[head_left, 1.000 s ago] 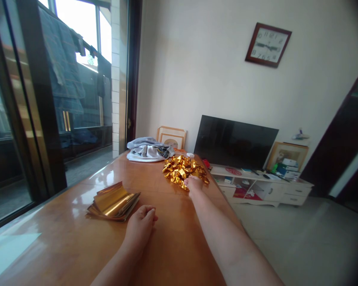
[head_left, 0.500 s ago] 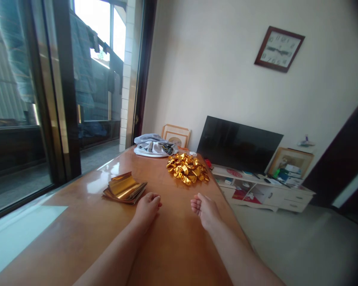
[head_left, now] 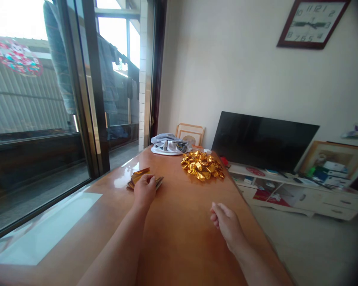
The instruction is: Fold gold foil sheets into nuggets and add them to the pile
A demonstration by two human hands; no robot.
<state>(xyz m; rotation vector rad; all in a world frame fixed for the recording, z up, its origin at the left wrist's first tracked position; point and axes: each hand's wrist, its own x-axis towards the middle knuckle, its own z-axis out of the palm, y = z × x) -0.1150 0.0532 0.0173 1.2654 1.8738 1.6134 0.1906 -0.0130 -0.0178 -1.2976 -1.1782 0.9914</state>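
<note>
Nearest, the right hand (head_left: 227, 227) hangs half-curled and empty above the glossy wooden table (head_left: 179, 242), the left hand (head_left: 144, 191) closes around a stack of gold foil sheets (head_left: 139, 177), and farther off lie a heap of crumpled gold foil (head_left: 201, 165) and a folded grey cloth (head_left: 168, 144) near the table's far end.

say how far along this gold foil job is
Done so far: a crumpled heap of gold foil pieces lies on the wooden table. In hand: the left hand is on a stack of flat gold foil sheets, while the right hand holds nothing. Left: the sheets in that stack, which look uncrumpled, though how many there are cannot be told.
</note>
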